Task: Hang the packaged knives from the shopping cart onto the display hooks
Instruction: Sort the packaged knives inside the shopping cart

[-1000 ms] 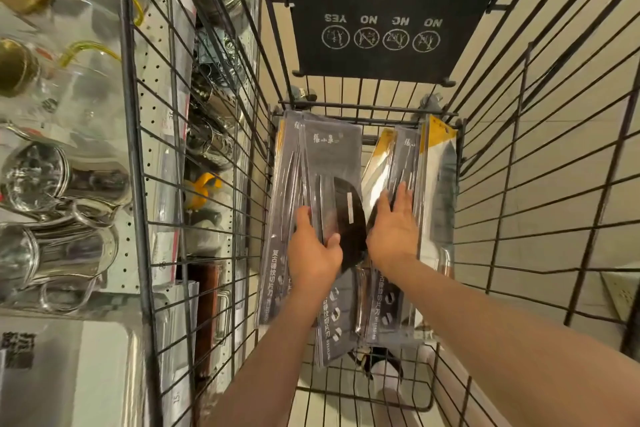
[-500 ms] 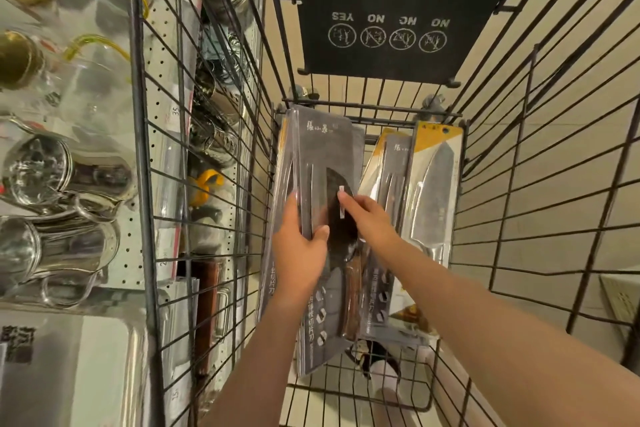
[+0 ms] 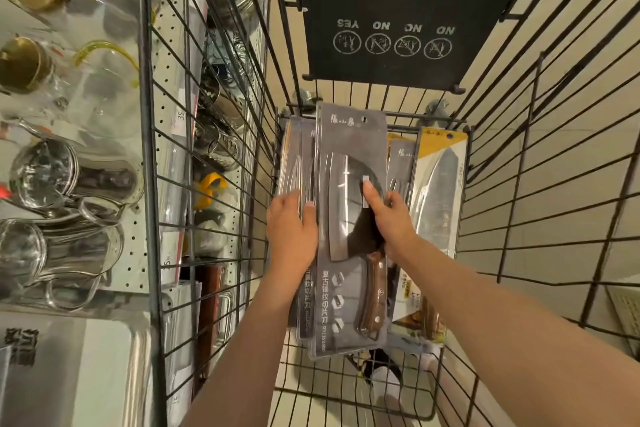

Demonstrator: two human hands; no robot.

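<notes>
Inside the black wire shopping cart [image 3: 540, 163], several packaged knives stand on end. The front one is a grey-carded cleaver pack [image 3: 349, 239] with a dark blade and a wooden handle. My right hand [image 3: 391, 215] grips its right edge, thumb on the blade window. My left hand [image 3: 292, 225] rests flat against the grey packs [image 3: 294, 163] behind it on the left, fingers together. A yellow-topped knife pack [image 3: 438, 204] leans at the right of the stack.
Beyond the cart's left wall is a white pegboard display [image 3: 166, 135] with steel jugs [image 3: 69, 177], brass-lidded glass pots [image 3: 31, 62] and hanging utensils. A black child-seat flap [image 3: 405, 28] hangs at the cart's far end. Tiled floor lies on the right.
The grey cleaver pack has come up and forward out of the stack. My right hand has shifted from its face to gripping its right edge; my left hand has slid onto the packs behind.
</notes>
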